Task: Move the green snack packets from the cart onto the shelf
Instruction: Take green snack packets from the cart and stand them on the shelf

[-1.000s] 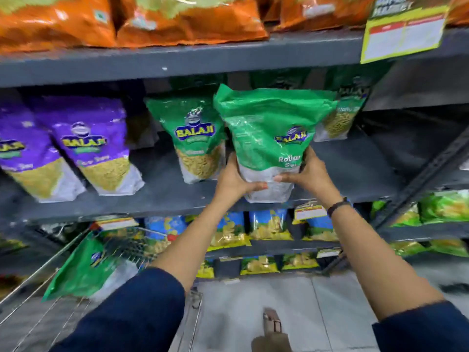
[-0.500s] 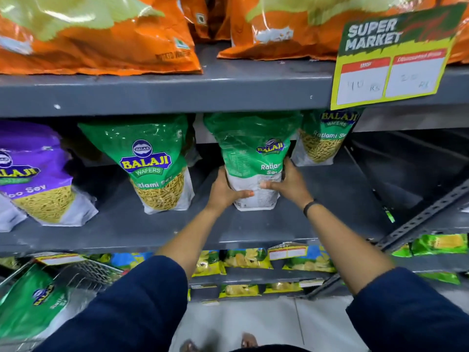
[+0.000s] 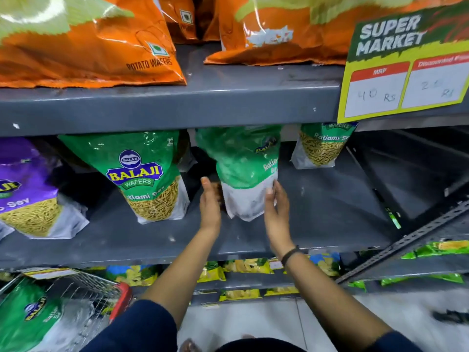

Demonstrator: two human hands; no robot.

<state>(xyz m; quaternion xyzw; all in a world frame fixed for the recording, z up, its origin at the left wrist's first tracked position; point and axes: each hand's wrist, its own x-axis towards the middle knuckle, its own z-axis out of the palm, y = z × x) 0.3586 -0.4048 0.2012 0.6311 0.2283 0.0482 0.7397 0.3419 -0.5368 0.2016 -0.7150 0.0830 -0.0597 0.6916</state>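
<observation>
Grey shelf (image 3: pixel 317 224) now carries the upright green snack packet (image 3: pixel 243 171); left hand (image 3: pixel 210 201) has let go, open beside it, while right hand (image 3: pixel 275 204), fingers loosened, touches its edge. Another packet (image 3: pixel 33 316) lies in the cart (image 3: pixel 83 283).

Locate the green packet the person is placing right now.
In the head view, the green packet stands centre-frame on the middle grey shelf, between two other green packets, with the left hand and right hand flanking its base.
</observation>
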